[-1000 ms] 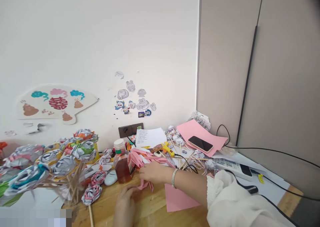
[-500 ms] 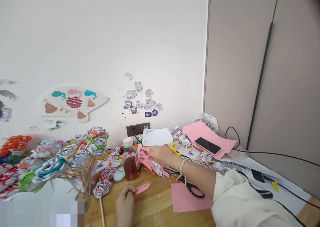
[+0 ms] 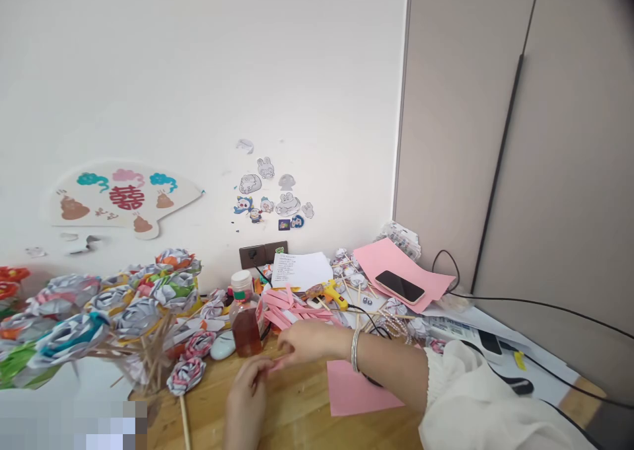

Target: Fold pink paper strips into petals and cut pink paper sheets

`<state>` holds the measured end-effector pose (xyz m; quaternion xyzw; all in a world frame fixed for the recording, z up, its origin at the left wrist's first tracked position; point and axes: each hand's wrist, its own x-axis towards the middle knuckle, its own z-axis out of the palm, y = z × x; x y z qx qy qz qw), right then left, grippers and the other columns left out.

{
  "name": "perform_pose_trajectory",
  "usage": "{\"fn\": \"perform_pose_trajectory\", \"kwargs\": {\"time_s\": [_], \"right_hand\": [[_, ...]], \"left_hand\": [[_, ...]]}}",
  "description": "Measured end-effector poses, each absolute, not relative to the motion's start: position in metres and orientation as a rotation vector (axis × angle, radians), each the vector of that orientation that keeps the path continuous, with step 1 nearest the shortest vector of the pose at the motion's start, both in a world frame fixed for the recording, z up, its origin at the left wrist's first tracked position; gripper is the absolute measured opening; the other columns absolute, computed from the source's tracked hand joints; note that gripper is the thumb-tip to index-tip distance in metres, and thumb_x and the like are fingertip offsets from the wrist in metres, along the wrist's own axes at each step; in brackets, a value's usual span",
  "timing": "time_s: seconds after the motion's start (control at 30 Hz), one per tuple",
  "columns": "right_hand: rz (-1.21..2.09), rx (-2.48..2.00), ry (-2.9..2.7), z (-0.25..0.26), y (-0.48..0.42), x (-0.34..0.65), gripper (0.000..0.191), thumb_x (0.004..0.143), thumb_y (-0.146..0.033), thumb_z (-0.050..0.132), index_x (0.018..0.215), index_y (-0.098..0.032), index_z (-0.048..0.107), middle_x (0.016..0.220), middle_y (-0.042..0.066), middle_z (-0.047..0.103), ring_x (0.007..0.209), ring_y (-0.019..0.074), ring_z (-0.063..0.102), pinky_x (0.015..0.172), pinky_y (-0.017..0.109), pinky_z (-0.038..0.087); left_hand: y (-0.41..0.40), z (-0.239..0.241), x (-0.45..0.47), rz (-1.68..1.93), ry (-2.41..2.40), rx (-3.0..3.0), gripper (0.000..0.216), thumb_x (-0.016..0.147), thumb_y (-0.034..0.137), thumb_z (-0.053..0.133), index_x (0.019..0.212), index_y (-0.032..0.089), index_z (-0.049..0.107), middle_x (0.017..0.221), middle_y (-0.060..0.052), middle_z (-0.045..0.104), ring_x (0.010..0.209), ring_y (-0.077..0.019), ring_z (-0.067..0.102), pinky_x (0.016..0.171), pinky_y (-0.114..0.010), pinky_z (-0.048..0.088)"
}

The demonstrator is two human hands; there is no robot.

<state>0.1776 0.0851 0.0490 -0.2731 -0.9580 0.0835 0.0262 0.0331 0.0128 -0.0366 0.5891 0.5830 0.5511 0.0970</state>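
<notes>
Low in the middle of the head view, my left hand [image 3: 247,390] is closed, pinching a small pink paper strip [image 3: 278,364]. My right hand [image 3: 303,339], with bracelets on its wrist, reaches across from the right. Its fingers are closed at the other end of that strip, close to the left fingertips. Just behind my right hand lies a heap of pink paper strips [image 3: 292,308]. A bottle of reddish-brown liquid [image 3: 246,328] with a white cap stands behind my left hand. Most of the held strip is hidden by the fingers.
Paper flowers on sticks [image 3: 123,318] crowd the left side. A yellow glue gun [image 3: 335,296] rests behind the strips. A phone [image 3: 400,285] lies on pink paper [image 3: 369,255] at the back right. Another pink sheet [image 3: 356,397] is under my right forearm. Black cables run along the right.
My right hand has drawn back from the heap of pink strips toward my left hand, and the two now meet at the strip. The view has shifted slightly right.
</notes>
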Motion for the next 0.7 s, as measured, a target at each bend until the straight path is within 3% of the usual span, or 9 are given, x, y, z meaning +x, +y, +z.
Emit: {"fn": "perform_pose_trajectory", "kwargs": {"time_s": [0.13, 0.27, 0.33, 0.47, 0.57, 0.7], "right_hand": [[0.08, -0.898, -2.991, 0.037, 0.08, 0.187, 0.025, 0.08, -0.033, 0.042, 0.081, -0.02, 0.063, 0.078, 0.004, 0.065, 0.07, 0.0182, 0.059, 0.054, 0.025, 0.041], [-0.1, -1.28, -2.728, 0.06, 0.11, 0.188, 0.023, 0.078, -0.023, 0.044, 0.079, -0.011, 0.064, 0.077, 0.013, 0.065, 0.073, 0.0227, 0.06, 0.058, 0.028, 0.043], [-0.117, -1.37, -2.64, 0.072, 0.125, 0.185, 0.027, 0.08, -0.023, 0.041, 0.087, -0.008, 0.061, 0.083, 0.016, 0.064, 0.077, 0.0245, 0.06, 0.059, 0.03, 0.044], [-0.125, -1.417, -2.537, 0.081, 0.143, 0.187, 0.038, 0.076, -0.044, 0.044, 0.101, -0.017, 0.054, 0.099, 0.009, 0.061, 0.084, 0.0222, 0.058, 0.062, 0.029, 0.046], [-0.162, -1.567, -2.422, 0.077, 0.153, 0.211, 0.03, 0.077, -0.037, 0.046, 0.099, -0.019, 0.055, 0.099, 0.009, 0.06, 0.088, 0.022, 0.057, 0.067, 0.031, 0.046], [-0.201, -1.924, -2.175, 0.069, 0.173, 0.281, 0.033, 0.071, -0.026, 0.056, 0.101, -0.011, 0.054, 0.103, 0.019, 0.055, 0.096, 0.0288, 0.052, 0.07, 0.037, 0.044]], "left_hand": [[0.011, -0.039, 0.043, 1.632, 1.712, 1.725, 0.024, 0.069, 0.032, 0.044, 0.082, 0.019, 0.06, 0.09, -0.009, 0.065, 0.085, -0.024, 0.06, 0.075, -0.039, 0.048], [0.013, -0.046, 0.046, 1.512, 1.809, 1.686, 0.049, 0.073, 0.038, 0.042, 0.116, 0.015, 0.04, 0.119, -0.015, 0.049, 0.101, -0.0259, 0.054, 0.079, -0.04, 0.048], [0.015, -0.05, 0.045, 1.434, 1.858, 1.757, 0.055, 0.071, 0.041, 0.042, 0.118, 0.013, 0.036, 0.124, -0.017, 0.045, 0.107, -0.0287, 0.049, 0.084, -0.044, 0.044], [0.02, -0.053, 0.042, 1.281, 1.966, 1.83, 0.062, 0.07, 0.045, 0.036, 0.117, 0.004, 0.036, 0.12, -0.022, 0.046, 0.111, -0.0308, 0.045, 0.091, -0.045, 0.038], [0.021, -0.055, 0.041, 1.2, 2.031, 1.873, 0.064, 0.069, 0.045, 0.035, 0.117, 0.003, 0.037, 0.119, -0.022, 0.048, 0.112, -0.0309, 0.045, 0.094, -0.044, 0.035], [0.022, -0.057, 0.041, 1.135, 2.057, 1.911, 0.063, 0.069, 0.044, 0.033, 0.115, 0.002, 0.039, 0.118, -0.023, 0.05, 0.11, -0.0319, 0.046, 0.094, -0.045, 0.035]]}}
